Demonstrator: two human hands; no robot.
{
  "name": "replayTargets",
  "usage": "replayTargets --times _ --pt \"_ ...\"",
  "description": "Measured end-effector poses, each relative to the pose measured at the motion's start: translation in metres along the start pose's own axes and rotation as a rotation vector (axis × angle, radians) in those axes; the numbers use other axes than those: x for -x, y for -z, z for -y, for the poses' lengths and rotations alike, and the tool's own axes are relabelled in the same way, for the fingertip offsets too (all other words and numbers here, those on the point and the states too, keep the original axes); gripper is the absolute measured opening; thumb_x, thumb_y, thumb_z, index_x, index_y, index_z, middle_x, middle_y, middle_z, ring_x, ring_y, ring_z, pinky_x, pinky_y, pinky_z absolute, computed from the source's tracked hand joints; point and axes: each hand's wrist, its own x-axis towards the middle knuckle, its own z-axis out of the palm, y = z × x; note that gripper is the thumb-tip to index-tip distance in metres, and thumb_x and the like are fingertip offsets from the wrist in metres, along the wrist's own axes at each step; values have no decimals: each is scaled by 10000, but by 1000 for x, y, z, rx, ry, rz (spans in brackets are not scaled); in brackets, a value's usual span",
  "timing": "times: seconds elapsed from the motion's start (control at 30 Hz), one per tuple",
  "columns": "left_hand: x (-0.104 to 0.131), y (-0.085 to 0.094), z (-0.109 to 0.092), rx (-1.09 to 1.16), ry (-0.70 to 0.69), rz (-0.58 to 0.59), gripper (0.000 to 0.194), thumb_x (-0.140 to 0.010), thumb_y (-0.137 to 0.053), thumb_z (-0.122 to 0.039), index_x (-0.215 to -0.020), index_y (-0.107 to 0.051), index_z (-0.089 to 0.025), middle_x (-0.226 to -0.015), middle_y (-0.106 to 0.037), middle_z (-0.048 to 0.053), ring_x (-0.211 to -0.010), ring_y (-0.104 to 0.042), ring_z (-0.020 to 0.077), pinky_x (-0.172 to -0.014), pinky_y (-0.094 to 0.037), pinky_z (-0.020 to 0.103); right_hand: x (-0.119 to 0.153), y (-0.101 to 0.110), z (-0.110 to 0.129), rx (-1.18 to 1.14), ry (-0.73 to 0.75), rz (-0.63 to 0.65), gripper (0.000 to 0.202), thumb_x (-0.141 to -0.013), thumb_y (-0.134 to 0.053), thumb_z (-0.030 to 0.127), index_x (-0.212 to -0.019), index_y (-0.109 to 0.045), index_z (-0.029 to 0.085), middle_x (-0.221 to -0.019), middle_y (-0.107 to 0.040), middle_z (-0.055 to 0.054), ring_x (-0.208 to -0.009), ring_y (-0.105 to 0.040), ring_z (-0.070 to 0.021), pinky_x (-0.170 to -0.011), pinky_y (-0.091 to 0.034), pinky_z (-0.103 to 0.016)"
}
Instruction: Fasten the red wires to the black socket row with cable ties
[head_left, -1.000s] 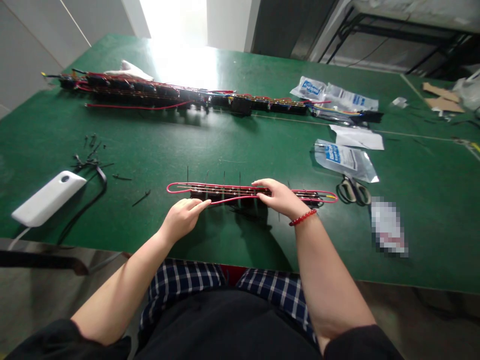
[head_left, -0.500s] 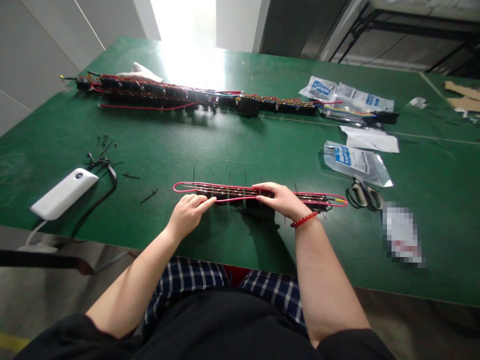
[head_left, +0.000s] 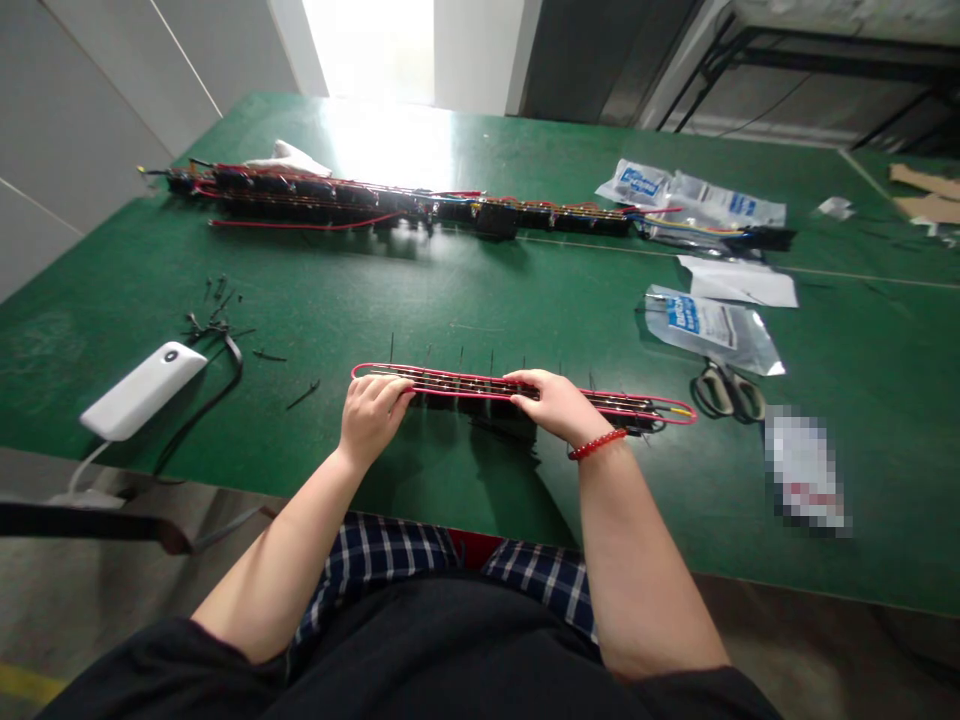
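A long dark wire assembly (head_left: 465, 388) with a red cable looped around it lies across the green table, thin black ties sticking up along its far side. My left hand (head_left: 373, 405) grips it near the left end, fingers over the top and thumb at the near edge. Around its middle, to the right, my right hand (head_left: 551, 400) pinches the bundle between thumb and fingers. The red loop's right end, with a yellow piece on it, extends beyond my right hand. The undersides of both hands are hidden.
A longer wired assembly (head_left: 322, 205) spans the back of the green table (head_left: 420, 290). At right are scissors (head_left: 727, 390), a plastic bag (head_left: 712, 330) and white paper (head_left: 742, 282). A white device (head_left: 142, 390) and loose black ties (head_left: 214, 320) are at left.
My left hand has moved slightly up onto the bundle and closed around its left part. The near red cable, bowed outward before, now lies straighter along the bundle. The view has shifted slightly.
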Motion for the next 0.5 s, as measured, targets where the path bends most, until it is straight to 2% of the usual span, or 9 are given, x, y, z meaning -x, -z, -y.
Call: replayTargets --times 0.1,0.23,0.4,0.5 --pt "-4 -2 -1 2 52 -29 100 -952 -650 -319 -979 -715 -248 -1015 -756 33 -996 -665 228 -951 -449 409 3 -4 1 37 58 -22 314 -854 -632 148 -1141 -738 217 -1168 -761 -72 -1080 -712 -238 -998 -558 -417" --pt "-6 -4 2 42 66 -39 75 -934 -673 -314 -937 -703 -245 -1000 -748 29 -1007 -665 224 -962 -456 407 6 -9 1 44 100 -83 308 -871 -615 189 -1154 -733 226 -1166 -765 -61 -1078 -710 -239 -1000 -544 -424" --pt "-6 -6 8 88 119 -43 159 -906 -702 -368 -981 -675 -231 -1024 -740 46 -1005 -657 236 -954 -470 411 6 -15 10 114 51 -131 267 -874 -690 364 -1115 -746 265 -1166 -768 -42 -1089 -698 -261 -972 -529 -449" --pt "-6 -7 9 94 138 -29 171 -898 -703 -375 -988 -675 -232 -1050 -738 49 -1013 -649 242 -961 -464 419 5 -17 14 123 25 -147 245 -862 -710 381 -1081 -752 279 -1136 -774 -23 -1066 -698 -257 -959 -520 -439"
